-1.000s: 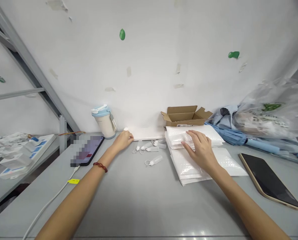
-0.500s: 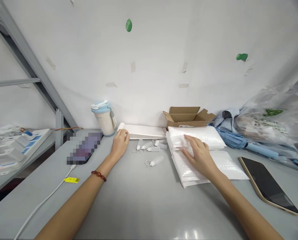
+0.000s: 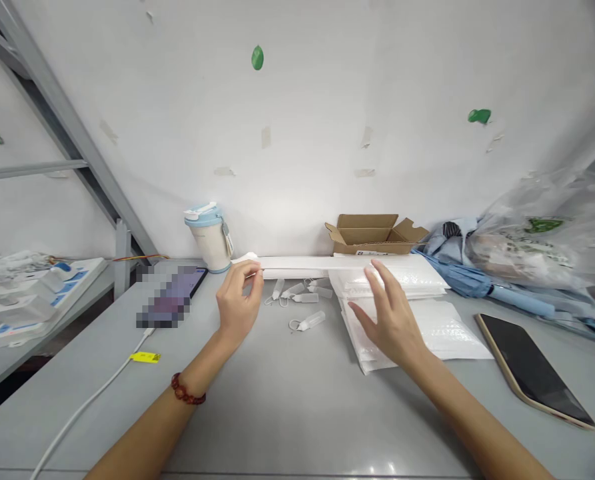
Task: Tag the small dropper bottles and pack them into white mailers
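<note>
My left hand (image 3: 240,300) is closed in a pinch on the near edge of a long white paper-like strip (image 3: 307,263), close to its left end. The strip stretches level toward my right hand (image 3: 392,313), whose fingers are spread. Its index fingertip is by the strip's right end; I cannot tell whether they touch. Beneath that hand lies a stack of white bubble mailers (image 3: 452,330). Between the hands, several small clear plastic bottles (image 3: 311,321) with thin loops lie on the grey table (image 3: 297,400).
An open cardboard box (image 3: 372,233) stands behind the mailers. A blue-lidded cup (image 3: 210,240) and a phone on a cable (image 3: 94,393) are at left. At right are a dark-screened phone (image 3: 534,370), a folded blue umbrella (image 3: 520,300) and a plastic bag (image 3: 542,233).
The white strip has lifted and now reaches farther right, over the mailers. My left hand has turned and come nearer, pinching it. My right hand has lifted off the mailers, fingers spread.
</note>
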`<state>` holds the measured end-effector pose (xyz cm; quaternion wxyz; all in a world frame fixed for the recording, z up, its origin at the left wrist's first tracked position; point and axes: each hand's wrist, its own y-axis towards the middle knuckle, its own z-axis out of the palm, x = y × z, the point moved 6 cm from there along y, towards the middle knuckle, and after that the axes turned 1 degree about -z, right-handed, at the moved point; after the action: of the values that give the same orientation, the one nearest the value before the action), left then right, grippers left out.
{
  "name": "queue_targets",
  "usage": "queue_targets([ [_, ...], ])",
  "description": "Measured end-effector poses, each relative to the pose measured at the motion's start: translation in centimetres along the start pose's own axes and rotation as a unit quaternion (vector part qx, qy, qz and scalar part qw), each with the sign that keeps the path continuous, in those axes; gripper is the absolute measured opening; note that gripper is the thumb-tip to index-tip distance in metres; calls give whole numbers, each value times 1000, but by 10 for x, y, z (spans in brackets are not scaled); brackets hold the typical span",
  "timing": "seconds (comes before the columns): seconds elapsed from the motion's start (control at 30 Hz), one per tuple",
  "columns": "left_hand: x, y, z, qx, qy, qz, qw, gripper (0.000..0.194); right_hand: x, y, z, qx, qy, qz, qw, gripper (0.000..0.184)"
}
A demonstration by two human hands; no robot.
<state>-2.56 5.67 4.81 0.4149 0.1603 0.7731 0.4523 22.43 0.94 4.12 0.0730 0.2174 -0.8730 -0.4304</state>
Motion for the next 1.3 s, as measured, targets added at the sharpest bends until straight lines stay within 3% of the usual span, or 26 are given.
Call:
queue_targets([
  [0.07,-18,-4,4,12,-6,64,998,7,18,0,-4,-8,-42,-39,998,74],
  [0.2,-44,-17,10,52,-25,155,986,11,31,-2,-4,13,-105,-38,994,70],
  [0.27,-52,-25,15,82,-48,165,982,15,29,-3,2,59,-96,-44,993,67],
  [0.37,-56,-36,28,183,-72,136,971,19,24,-7,14,142,-85,-69,984,65],
  [0.47,-45,-39,38,243,-65,32,967,21,18,-11,24,194,-85,-91,973,65],
  [0.53,-28,-34,39,238,-55,-81,966,26,16,-12,26,201,-85,-99,971,65],
  [0.6,-8,-31,39,240,-77,-217,943,32,16,-13,26,201,-85,-113,969,66],
  [0.63,1,-31,40,254,-108,-286,918,36,16,-14,26,202,-85,-120,968,66],
  [0.7,10,-37,47,306,-203,-398,841,39,18,-15,26,207,-82,-132,966,66],
  [0.77,8,-43,53,356,-287,-450,767,36,21,-16,26,221,-79,-139,962,69],
  [0.83,1,-46,55,386,-323,-446,740,31,24,-16,26,237,-70,-137,959,73],
  [0.97,-24,-60,59,474,-306,-374,737,17,31,-14,21,260,-15,-116,958,76],
  [1.1,-40,-79,60,540,-234,-319,743,27,37,-14,16,270,32,-113,956,81],
  [1.3,-39,-84,61,545,-215,-333,739,29,38,-16,14,257,52,-118,958,81],
])
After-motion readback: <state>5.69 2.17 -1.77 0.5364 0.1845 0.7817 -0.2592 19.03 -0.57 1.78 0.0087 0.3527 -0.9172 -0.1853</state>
